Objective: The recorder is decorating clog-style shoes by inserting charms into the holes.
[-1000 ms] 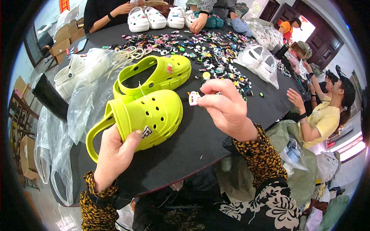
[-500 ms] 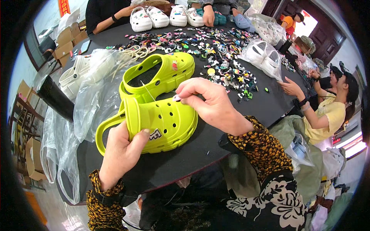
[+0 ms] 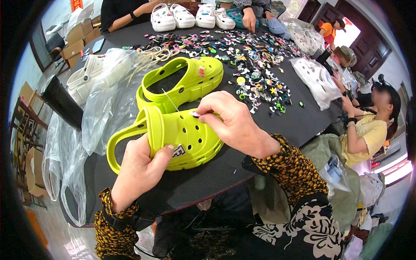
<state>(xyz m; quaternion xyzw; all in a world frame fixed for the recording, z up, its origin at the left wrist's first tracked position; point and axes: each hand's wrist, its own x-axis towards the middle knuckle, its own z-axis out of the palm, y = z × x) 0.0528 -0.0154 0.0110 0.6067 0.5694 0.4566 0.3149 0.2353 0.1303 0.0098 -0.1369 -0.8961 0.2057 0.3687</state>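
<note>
A lime-green clog [image 3: 173, 134] with round holes lies tilted near the table's front edge. My left hand [image 3: 143, 162] grips it by the strap side, thumb beside a black-and-white letter charm [image 3: 178, 151]. Over the clog's upper, my right hand [image 3: 232, 121] pinches a small shoe charm [image 3: 194, 114], pale with a dark edge, close to the holes; whether it touches the clog I cannot tell. Just behind lies the matching green clog [image 3: 186, 78], with a small reddish charm [image 3: 201, 71] on it. A thin pale cord [image 3: 170, 99] runs between the two clogs.
Loose shoe charms [image 3: 260, 65] spread over the dark table [image 3: 208, 184]. Clear plastic bags [image 3: 102, 112], a white clog [image 3: 86, 78] and a black cylinder [image 3: 62, 103] stand left. White clogs [image 3: 182, 17] line the back. A person in yellow [image 3: 364, 134] holds a bagged white pair [image 3: 315, 82] at right.
My right hand has turned the charm slightly and brought it a little lower and left against the clog. The person at right has pulled the bagged white pair nearer.
</note>
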